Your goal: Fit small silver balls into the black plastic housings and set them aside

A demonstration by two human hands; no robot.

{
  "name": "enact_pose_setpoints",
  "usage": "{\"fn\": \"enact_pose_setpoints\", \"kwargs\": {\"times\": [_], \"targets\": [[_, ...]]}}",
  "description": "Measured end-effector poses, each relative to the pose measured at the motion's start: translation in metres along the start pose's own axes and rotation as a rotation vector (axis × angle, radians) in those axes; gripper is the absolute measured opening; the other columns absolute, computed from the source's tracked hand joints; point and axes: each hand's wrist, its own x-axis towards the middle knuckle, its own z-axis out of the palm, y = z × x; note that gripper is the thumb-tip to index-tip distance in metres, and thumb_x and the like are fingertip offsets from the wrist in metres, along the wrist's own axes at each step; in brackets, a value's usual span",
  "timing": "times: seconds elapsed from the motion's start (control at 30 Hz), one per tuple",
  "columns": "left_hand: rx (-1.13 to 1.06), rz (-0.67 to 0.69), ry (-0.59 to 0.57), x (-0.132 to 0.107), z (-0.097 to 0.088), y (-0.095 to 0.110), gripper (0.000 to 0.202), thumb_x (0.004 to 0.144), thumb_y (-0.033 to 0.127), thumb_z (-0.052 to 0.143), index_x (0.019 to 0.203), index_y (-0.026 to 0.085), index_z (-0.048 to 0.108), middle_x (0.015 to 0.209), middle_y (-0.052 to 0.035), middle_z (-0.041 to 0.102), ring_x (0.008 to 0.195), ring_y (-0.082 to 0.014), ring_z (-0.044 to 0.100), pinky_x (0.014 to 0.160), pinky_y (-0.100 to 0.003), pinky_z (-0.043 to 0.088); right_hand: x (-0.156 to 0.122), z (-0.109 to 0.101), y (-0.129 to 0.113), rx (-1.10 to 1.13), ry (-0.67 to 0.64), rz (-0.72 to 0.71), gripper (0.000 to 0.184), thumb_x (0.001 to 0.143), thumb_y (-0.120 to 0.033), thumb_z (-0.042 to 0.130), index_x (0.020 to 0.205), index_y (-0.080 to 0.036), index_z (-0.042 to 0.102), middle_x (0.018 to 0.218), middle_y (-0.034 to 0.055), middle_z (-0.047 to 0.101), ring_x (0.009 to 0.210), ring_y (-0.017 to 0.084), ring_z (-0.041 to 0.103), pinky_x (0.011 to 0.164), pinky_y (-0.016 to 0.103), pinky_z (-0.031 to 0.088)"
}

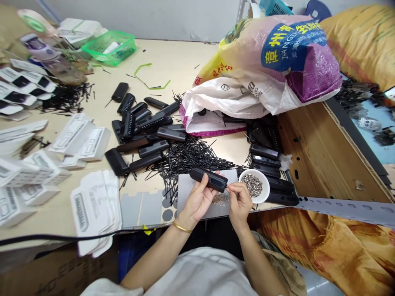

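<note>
My left hand [199, 199] grips a black oblong plastic casing [209, 179], held slightly tilted above a grey sheet [188, 189] at the table's front edge. At the casing's right end, my right hand [240, 201] has thumb and forefinger pinched together. Whatever sits in that pinch is too small to make out. Just right of this hand stands a white bowl [268, 193] of small shiny metal parts [252, 185]. Behind the casing lies a heap of thin black sticks [197, 156].
More black casings [148, 123] are piled at centre left. White boxes [78, 135] and a stack of printed cards [98, 205] lie on the left. A printed plastic sack [247, 90] spills casings at the back right. A wooden panel [333, 156] borders the right side.
</note>
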Motion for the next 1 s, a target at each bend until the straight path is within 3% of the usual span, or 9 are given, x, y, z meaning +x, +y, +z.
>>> {"fn": "enact_pose_setpoints", "kwargs": {"times": [0.13, 0.3, 0.4, 0.5, 0.6, 0.7, 0.8, 0.9, 1.0], "targets": [[0.221, 0.246, -0.211, -0.015, -0.004, 0.003, 0.039, 0.077, 0.028, 0.072, 0.11, 0.02, 0.052, 0.113, -0.0089, 0.066, 0.106, -0.0259, 0.064, 0.096, -0.044, 0.049, -0.004, -0.008, -0.003, 0.005, -0.032, 0.035, 0.008, 0.092, -0.012, 0.054, 0.089, -0.013, 0.062, 0.087, 0.0039, 0.058, 0.084, 0.01, 0.057, 0.077, 0.022, 0.046], [1.07, 0.682, -0.431, 0.001, -0.014, 0.005, 0.028, 0.072, 0.033, 0.072, 0.095, 0.02, 0.063, 0.103, -0.0098, 0.069, 0.098, -0.0268, 0.066, 0.085, -0.04, 0.054, 0.009, -0.044, 0.012, -0.187, 0.09, 0.034, 0.01, 0.093, -0.018, 0.053, 0.096, -0.012, 0.061, 0.096, 0.0051, 0.059, 0.094, 0.012, 0.057, 0.087, 0.025, 0.045], [1.235, 0.755, -0.232, 0.034, -0.007, 0.044, 0.033, 0.08, 0.035, 0.063, 0.105, 0.014, 0.06, 0.106, -0.0139, 0.068, 0.095, -0.0257, 0.066, 0.085, -0.042, 0.052, 0.021, -0.063, 0.039, -0.458, -0.081, -0.034, 0.017, 0.095, -0.023, 0.049, 0.093, -0.013, 0.061, 0.091, 0.0045, 0.06, 0.088, 0.013, 0.055, 0.082, 0.025, 0.042], [1.364, 0.899, 0.031, 0.063, 0.008, 0.12, 0.038, 0.08, 0.031, 0.064, 0.111, 0.01, 0.06, 0.116, -0.0149, 0.063, 0.111, -0.0298, 0.058, 0.104, -0.048, 0.038, 0.027, -0.071, 0.064, -0.7, -0.224, -0.043, 0.023, 0.096, -0.025, 0.044, 0.092, -0.013, 0.062, 0.09, 0.0057, 0.06, 0.086, 0.018, 0.05, 0.08, 0.029, 0.037], [1.64, 0.887, 0.519, 0.083, 0.021, 0.193, 0.067, 0.077, 0.022, 0.069, 0.136, 0.005, 0.042, 0.127, -0.019, 0.056, 0.119, -0.0361, 0.052, 0.103, -0.054, 0.036, 0.027, -0.069, 0.075, -0.867, -0.312, 0.039, 0.016, 0.092, -0.018, 0.048, 0.083, -0.014, 0.061, 0.084, 0.0049, 0.058, 0.083, 0.019, 0.046, 0.079, 0.031, 0.032], [1.873, 1.134, 0.682, 0.1, 0.038, 0.206, 0.083, 0.072, 0.014, 0.071, 0.143, 0.0, 0.03, 0.138, -0.0224, 0.045, 0.129, -0.0366, 0.042, 0.108, -0.054, 0.031, 0.027, -0.066, 0.073, -0.89, -0.389, 0.115, 0.012, 0.087, -0.013, 0.053, 0.077, -0.015, 0.058, 0.079, 0.0034, 0.055, 0.08, 0.018, 0.044, 0.077, 0.03, 0.028], [1.992, 1.451, 0.127, 0.123, 0.067, 0.142, 0.043, 0.081, 0.015, 0.062, 0.121, 0.004, 0.054, 0.12, -0.0175, 0.057, 0.115, -0.0287, 0.051, 0.101, -0.046, 0.041, 0.028, -0.065, 0.069, -0.87, -0.408, 0.116, 0.005, 0.086, -0.012, 0.057, 0.085, -0.016, 0.061, 0.086, 0.0027, 0.056, 0.085, 0.018, 0.046, 0.078, 0.03, 0.027], [2.284, 1.24, -0.873, 0.148, 0.104, 0.04, 0.034, 0.088, 0.008, 0.048, 0.121, 0.012, 0.057, 0.115, -0.014, 0.061, 0.1, -0.0226, 0.059, 0.088, -0.035, 0.047, 0.029, -0.066, 0.067, -0.854, -0.446, 0.128, 0.005, 0.085, -0.012, 0.058, 0.083, -0.016, 0.061, 0.085, 0.0023, 0.056, 0.084, 0.018, 0.046, 0.076, 0.03, 0.027], [2.315, 1.216, -1.081, 0.164, 0.131, -0.035, 0.039, 0.091, 0.005, 0.04, 0.126, 0.013, 0.056, 0.113, -0.0132, 0.062, 0.103, -0.0242, 0.058, 0.091, -0.035, 0.043, 0.031, -0.068, 0.066, -0.799, -0.466, 0.164, 0.01, 0.086, -0.012, 0.055, 0.079, -0.015, 0.06, 0.082, 0.0031, 0.057, 0.083, 0.017, 0.047, 0.074, 0.029, 0.028]]}}
